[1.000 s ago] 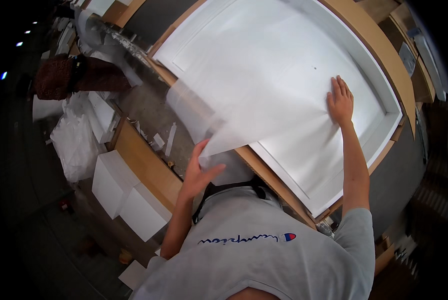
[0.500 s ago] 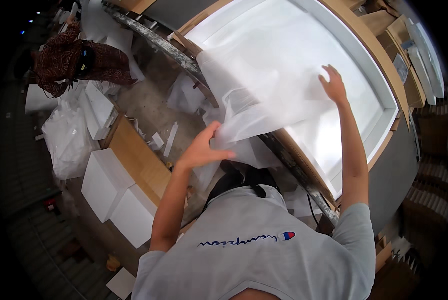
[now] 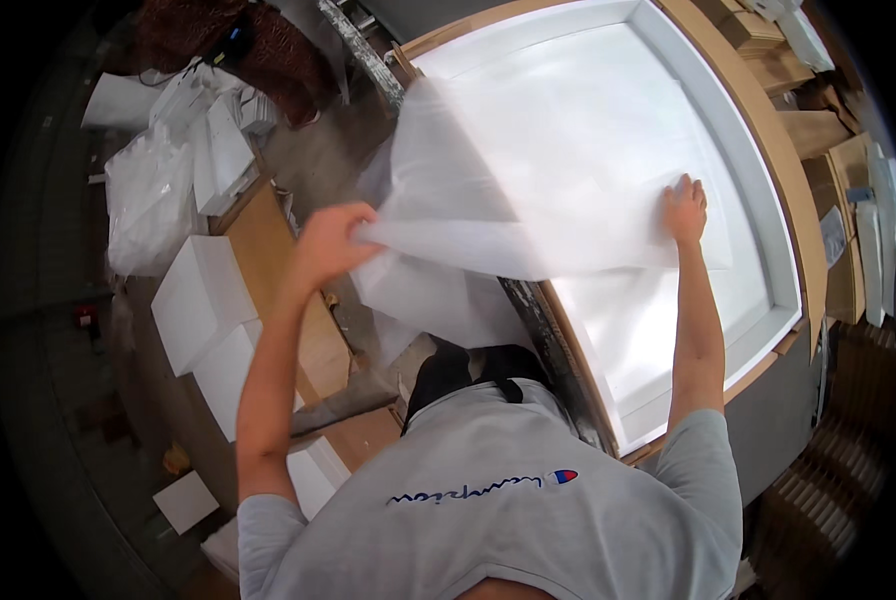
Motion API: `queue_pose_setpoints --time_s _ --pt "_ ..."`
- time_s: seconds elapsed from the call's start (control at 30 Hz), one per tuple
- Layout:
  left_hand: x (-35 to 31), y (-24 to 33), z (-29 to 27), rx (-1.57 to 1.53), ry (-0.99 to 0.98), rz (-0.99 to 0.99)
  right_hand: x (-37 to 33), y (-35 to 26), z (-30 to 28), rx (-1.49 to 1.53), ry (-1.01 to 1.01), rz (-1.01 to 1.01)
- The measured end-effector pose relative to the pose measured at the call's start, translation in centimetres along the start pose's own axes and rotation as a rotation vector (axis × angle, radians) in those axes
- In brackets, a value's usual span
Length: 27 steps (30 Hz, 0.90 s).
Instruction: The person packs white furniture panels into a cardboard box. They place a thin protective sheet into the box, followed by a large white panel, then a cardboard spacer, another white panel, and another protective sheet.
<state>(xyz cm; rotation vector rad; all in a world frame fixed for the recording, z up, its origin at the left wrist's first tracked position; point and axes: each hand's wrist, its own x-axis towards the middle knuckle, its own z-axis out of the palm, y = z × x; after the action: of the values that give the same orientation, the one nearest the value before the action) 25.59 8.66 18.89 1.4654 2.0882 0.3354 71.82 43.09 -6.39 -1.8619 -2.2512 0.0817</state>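
A thin translucent white packing sheet (image 3: 568, 170) is spread over part of a large shallow cardboard box, whose inner walls are lined with white foam (image 3: 773, 230). Beyond the box's left side, my left hand (image 3: 336, 243) pinches the sheet's edge and holds it stretched out, so a folded strip runs between that hand and the box. My right hand (image 3: 685, 212) lies with fingers extended on the sheet, near the box's right inner wall. Under the sheet, a smooth white surface shows inside the box. Loose sheet hangs over the box's near left edge.
A worn metal rail (image 3: 558, 370) runs along the box's left side. On the left stand white blocks (image 3: 203, 305), a brown board (image 3: 278, 270) and a bundle of clear plastic (image 3: 150, 205). Another person (image 3: 233, 50) bends at the upper left. Cardboard pieces (image 3: 848, 220) lean at the right.
My left hand has closed on the sheet and drawn its edge out to the left. The right hand has come down onto the sheet. The view has shifted slightly.
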Motion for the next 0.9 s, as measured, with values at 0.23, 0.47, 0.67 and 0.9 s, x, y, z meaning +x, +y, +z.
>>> queue_pose_setpoints --time_s 0.23,0.47,0.67,0.9 --pt "-4.3 10.3 -5.5 0.170 0.632 0.154 1.1 1.6 0.1 -0.085 0.156 0.042" --pt "-13.2 9.6 9.2 0.221 0.406 0.193 1.3 -0.5 -0.8 -0.035 0.193 0.022" --pt "-12.5 6.2 10.0 0.172 0.603 0.165 3.1 1.6 -0.8 -0.016 0.095 0.095" --pt "-18.1 7.1 3.7 -0.300 0.729 0.002 4.2 3.7 -1.2 -0.007 -0.139 0.055"
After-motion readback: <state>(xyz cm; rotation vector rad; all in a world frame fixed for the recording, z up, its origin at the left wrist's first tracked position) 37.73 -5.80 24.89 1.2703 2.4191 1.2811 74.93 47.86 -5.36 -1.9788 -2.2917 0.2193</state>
